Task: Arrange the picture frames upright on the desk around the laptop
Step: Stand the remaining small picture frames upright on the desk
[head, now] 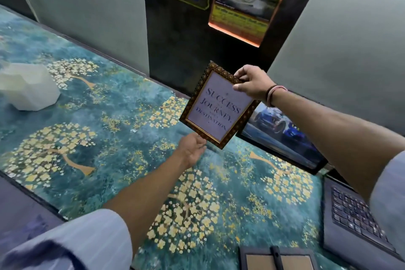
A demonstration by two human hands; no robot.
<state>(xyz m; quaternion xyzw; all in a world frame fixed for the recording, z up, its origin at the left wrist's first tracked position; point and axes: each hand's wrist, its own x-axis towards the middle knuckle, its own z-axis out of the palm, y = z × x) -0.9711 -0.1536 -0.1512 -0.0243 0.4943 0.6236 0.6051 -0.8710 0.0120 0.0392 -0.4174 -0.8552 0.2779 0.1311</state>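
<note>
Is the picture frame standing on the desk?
No: right hand grips the frame tilted above the desk; left hand touches its lower edge.

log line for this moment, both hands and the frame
right hand pinches picture frame top corner | left hand touches its lower edge | frame tilted, held over desk beside laptop | not yet standing

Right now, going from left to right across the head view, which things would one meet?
white faceted block → gold picture frame with the SUCCESS print → laptop, lid open
</note>
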